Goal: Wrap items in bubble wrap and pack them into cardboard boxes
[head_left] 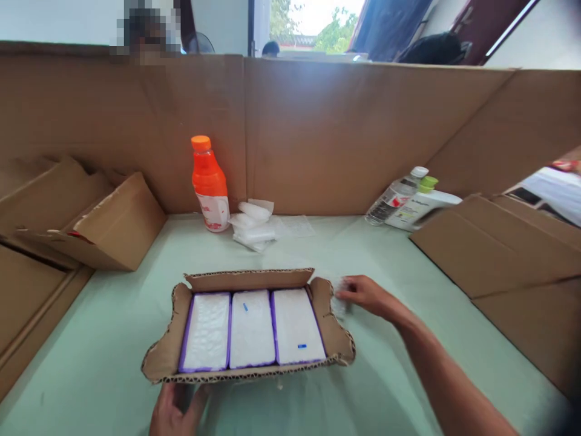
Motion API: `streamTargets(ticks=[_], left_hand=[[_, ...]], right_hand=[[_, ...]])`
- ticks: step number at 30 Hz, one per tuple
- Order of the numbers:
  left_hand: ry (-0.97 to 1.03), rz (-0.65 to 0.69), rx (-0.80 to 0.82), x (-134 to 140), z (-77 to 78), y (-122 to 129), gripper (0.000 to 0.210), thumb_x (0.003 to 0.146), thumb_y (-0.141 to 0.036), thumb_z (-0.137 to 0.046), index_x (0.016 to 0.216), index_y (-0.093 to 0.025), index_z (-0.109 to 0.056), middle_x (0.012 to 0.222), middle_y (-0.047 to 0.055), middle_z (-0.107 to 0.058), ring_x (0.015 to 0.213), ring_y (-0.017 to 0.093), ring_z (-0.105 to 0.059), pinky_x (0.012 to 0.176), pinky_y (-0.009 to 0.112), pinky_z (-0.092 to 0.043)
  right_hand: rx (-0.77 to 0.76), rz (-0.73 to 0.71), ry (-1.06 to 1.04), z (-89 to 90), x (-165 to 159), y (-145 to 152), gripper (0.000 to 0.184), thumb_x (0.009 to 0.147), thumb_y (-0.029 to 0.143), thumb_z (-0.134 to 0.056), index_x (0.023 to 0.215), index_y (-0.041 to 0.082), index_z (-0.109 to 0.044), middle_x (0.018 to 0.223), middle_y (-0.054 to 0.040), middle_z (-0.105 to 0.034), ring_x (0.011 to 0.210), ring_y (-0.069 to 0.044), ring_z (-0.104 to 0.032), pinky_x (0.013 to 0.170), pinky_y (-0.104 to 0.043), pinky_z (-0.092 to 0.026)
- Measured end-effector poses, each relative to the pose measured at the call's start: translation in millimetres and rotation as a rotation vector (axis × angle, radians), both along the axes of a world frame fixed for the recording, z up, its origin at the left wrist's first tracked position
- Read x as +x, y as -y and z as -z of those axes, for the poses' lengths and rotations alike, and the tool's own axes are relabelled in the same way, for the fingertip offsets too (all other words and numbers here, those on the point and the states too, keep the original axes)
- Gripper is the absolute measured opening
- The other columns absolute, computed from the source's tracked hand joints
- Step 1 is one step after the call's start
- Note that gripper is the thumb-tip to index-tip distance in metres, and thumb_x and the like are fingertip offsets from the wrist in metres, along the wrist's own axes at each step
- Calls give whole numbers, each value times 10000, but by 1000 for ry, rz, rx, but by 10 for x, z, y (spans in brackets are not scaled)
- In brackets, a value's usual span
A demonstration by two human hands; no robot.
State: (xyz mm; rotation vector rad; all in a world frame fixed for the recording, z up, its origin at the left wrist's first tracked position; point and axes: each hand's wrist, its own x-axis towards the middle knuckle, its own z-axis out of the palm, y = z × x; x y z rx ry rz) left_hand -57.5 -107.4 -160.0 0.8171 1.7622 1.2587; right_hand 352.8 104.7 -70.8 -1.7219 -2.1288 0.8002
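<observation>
An open cardboard box (pixel 254 378) sits in front of me with its flaps folded outward. Three white packs with purple edges fill it side by side: a left pack (pixel 207 333), a middle pack (pixel 252 330) and a right pack (pixel 299 327). The right pack and the middle one each show a small blue mark. My left hand (pixel 175 412) grips the box's near side, its fingertips hidden beneath the front flap. Beside the box's right flap, my right hand (pixel 365 295) pinches a crumpled piece of clear bubble wrap (pixel 339 300), which is blurred.
Behind the box stand an orange bottle (pixel 211 188) and a pile of clear plastic wrap (pixel 254 227). A water bottle (pixel 393 200) and a white bottle (pixel 424 209) lean at the back right. Cardboard boxes flank both sides; a cardboard wall (pixel 318 133) closes the back.
</observation>
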Motion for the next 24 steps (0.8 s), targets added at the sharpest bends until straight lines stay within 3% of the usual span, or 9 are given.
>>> streamTargets(ticks=[2,3,5,7,9,12,15,20,24], left_hand=[[1,-8,-31,-58,-82,-51,777,643,-674,-762,1249,-219,-591,1132,135,-728,1210,376,-617,1075,534,-465],[1,-2,-35,-91,-118,-84,770,628,-679,-768,1226,-223,-601,1118,130,-730,1205,380,-618,1081,550,-454],[3,47,-28,-149,-175,-149,729,598,-649,-802,1167,-226,-628,1086,125,-736,1183,386,-628,1084,575,-441],[-5,81,1,-174,-215,-200,663,583,-618,-824,1088,-220,-660,1048,123,-741,1151,382,-644,1090,578,-431],[-8,86,45,-153,-244,-239,595,596,-604,-820,1011,-202,-677,1002,125,-745,1110,368,-662,1084,560,-441],[-11,62,56,-58,-283,-336,583,585,-583,-833,964,-173,-670,984,132,-748,1030,340,-689,1010,509,-507],[-22,57,47,60,-348,-549,659,533,-556,-866,1006,-149,-652,1028,143,-743,1001,317,-693,932,440,-545],[-80,146,173,224,-465,-944,602,694,-532,-777,1139,-162,-611,1089,104,-708,1062,258,-654,968,367,-505],[-68,192,183,243,-402,-866,623,812,-470,-696,1339,-202,-499,1289,119,-622,1188,233,-604,1049,359,-458]], right_hand=[[-101,101,249,-109,541,296,266,672,414,-693,560,202,-578,550,-15,-626,503,-163,-539,495,-276,-349],[-77,199,387,-162,732,446,237,663,423,-712,655,197,-639,630,-52,-676,553,-197,-584,520,-299,-374],[96,382,546,-243,880,723,418,676,470,-729,968,173,-700,836,-132,-736,678,-268,-653,581,-355,-432],[232,362,438,-270,687,938,644,738,527,-698,1262,166,-604,1026,-167,-730,774,-288,-679,638,-388,-492],[212,152,173,-234,232,1082,693,809,527,-659,1396,198,-497,1143,-145,-705,831,-263,-689,686,-381,-541],[172,-113,-105,-124,-550,1140,582,833,438,-667,1357,227,-527,1229,-114,-671,1007,-277,-668,817,-404,-566],[220,-103,-236,-53,-990,975,411,823,362,-663,1201,205,-624,1200,-107,-680,1055,-310,-646,858,-432,-557],[156,-78,-298,-58,-886,585,386,809,334,-663,1167,193,-649,1161,-91,-705,1043,-297,-660,858,-412,-554],[196,-112,-180,58,-551,594,511,857,286,-590,1363,236,-550,1387,-89,-594,1246,-275,-569,1004,-444,-492]])
